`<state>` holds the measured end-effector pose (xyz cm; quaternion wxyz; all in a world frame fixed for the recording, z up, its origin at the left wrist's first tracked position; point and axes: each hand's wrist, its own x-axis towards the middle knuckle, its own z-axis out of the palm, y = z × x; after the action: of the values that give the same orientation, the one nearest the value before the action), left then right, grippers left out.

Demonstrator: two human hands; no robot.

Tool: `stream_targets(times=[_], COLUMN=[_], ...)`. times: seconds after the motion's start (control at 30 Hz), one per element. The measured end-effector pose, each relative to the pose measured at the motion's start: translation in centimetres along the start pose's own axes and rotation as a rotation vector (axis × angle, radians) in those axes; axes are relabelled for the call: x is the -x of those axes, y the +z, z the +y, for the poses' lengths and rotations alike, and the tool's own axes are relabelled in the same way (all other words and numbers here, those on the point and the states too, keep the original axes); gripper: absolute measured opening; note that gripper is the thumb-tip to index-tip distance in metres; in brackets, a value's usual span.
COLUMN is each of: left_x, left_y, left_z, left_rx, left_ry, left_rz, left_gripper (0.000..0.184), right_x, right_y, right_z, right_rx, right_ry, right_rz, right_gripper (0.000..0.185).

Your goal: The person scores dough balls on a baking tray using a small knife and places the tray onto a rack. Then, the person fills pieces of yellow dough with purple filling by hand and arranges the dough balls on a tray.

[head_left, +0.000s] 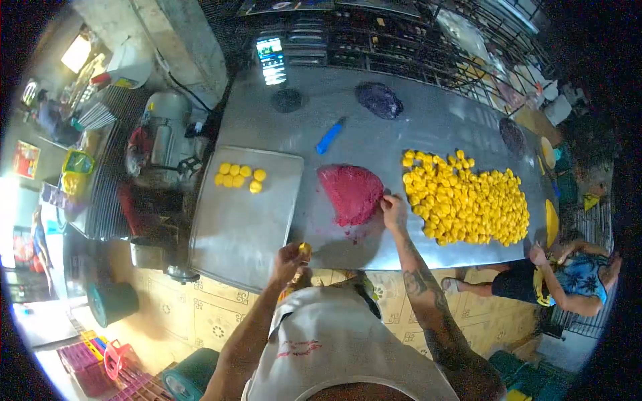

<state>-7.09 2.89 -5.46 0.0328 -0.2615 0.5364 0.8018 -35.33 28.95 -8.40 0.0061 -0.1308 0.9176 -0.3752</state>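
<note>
Yellow dough piece, one: grasped in left hand, fingers closed round it, near tabletop edge. Magenta mound: on tabletop, right hand at its side, fingers curled, grip unclear.

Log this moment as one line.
left hand: holds yellow piece | right hand: at edge of red mound | tray: holds yellow balls

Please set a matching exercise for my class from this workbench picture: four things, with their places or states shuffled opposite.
Column one
1. Pink mound
2. Left hand
3. Blue tool
4. Metal tray

Column two
A. Carries small yellow balls
B. Lies beyond the mound
C. Beside the right hand
D. Pinches one yellow piece

Pairs: 1-C, 2-D, 3-B, 4-A
</note>
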Motion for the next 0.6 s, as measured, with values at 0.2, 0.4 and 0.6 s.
stream_targets(times=[0.2,0.4,0.6], left_x=[0.2,1.3,1.5], left_y=[3.6,9.0,12.4], left_z=[1.9,-0.2,-3.2], left_rx=[-0.271,0.101,-0.093], left_ry=[0.133,0.073,0.004], left_rz=[0.176,0.207,0.25], left_gripper=[0.024,0.034,0.032], right_x=[0.1,-1.4,1.0], right_y=[-1.2,-3.7,-7.9], right_z=[-0.1,1.4,-2.2], right_rx=[0.023,-0.145,-0.425], right_ry=[-0.168,-0.166,-0.039], right_rz=[-0.019,-0.363,-1.031], right_gripper=[0.014,0.021,0.025])
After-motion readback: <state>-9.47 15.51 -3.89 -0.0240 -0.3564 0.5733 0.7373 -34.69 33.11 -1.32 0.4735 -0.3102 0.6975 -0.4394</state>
